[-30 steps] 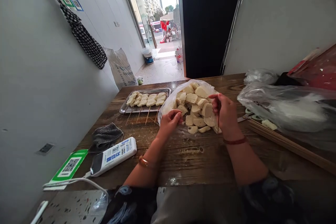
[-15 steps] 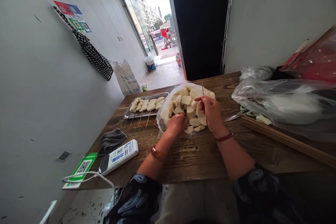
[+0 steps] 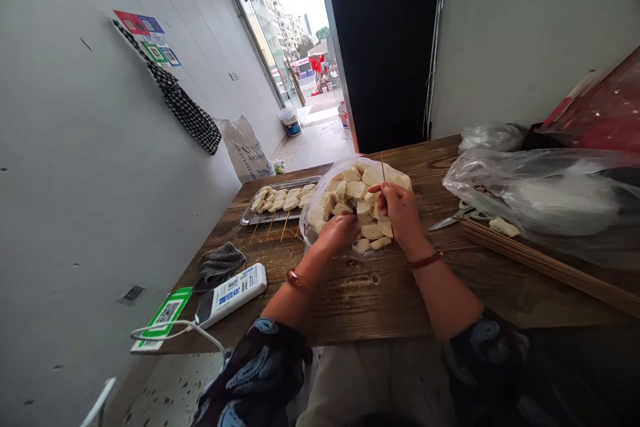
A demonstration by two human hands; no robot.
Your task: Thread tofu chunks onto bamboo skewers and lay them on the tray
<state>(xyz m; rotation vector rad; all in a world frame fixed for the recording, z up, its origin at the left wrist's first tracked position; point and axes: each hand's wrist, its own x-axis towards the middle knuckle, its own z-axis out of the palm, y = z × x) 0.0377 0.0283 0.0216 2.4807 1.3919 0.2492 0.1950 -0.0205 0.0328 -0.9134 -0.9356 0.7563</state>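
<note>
The right hand (image 3: 401,215) grips a thin brown wooden skewer (image 3: 383,169) that stands nearly upright, while the left hand (image 3: 341,232) reaches in among the pale cream, thick-cut slices (image 3: 355,189), its fingertips hidden, so I cannot tell whether it grasps one. The slices lie heaped in a clear plastic bag (image 3: 334,168) on the dark brown wooden table (image 3: 350,307); they look light, soft and liable to tear, best pinched gently across their broad faces, whereas the skewer seems stiff but snappable, best held low on its shaft.

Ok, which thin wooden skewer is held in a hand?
The thin wooden skewer near-upright in the right hand; others lie in the brown stick bundle or jut from pale slices on the silver metal tray.
</note>
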